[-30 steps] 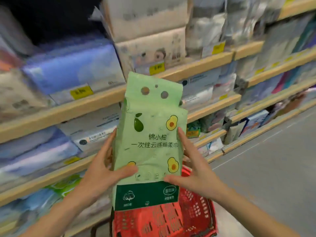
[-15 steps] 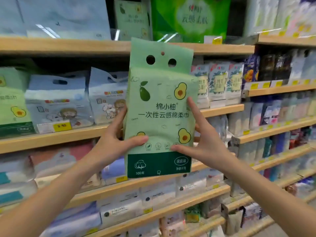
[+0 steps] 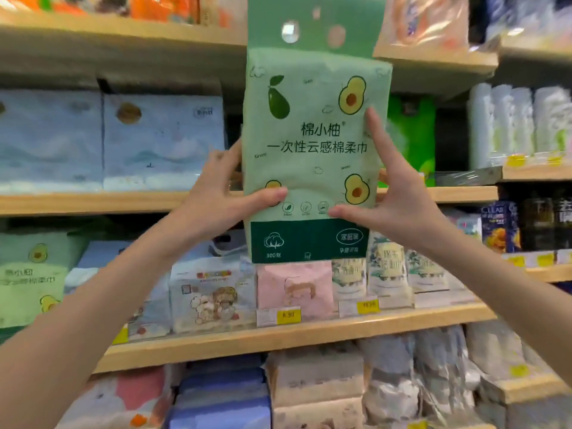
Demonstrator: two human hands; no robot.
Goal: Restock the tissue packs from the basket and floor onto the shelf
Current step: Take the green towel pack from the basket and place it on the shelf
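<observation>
A light green tissue pack [image 3: 312, 134] printed with avocados and a dark green bottom band is held upright in front of the wooden shelf [image 3: 93, 202]. My left hand [image 3: 223, 196] grips its left edge, thumb across the front. On the pack's right edge sits my right hand [image 3: 399, 193], fingers spread upward. Behind the pack, a bright green pack [image 3: 411, 131] stands in a dark gap on that shelf level. The basket and floor are out of view.
Pale blue packs [image 3: 154, 140] fill the shelf to the left. A matching avocado pack [image 3: 31, 274] sits one level down at far left, beside cartoon and pink packs [image 3: 294, 289]. White rolls [image 3: 520, 122] stand at right. Yellow price tags line the shelf edges.
Both hands have lifted the avocado pack from above the red basket up to a higher shelf level. My view has tilted upward, and the basket has dropped out of sight.
</observation>
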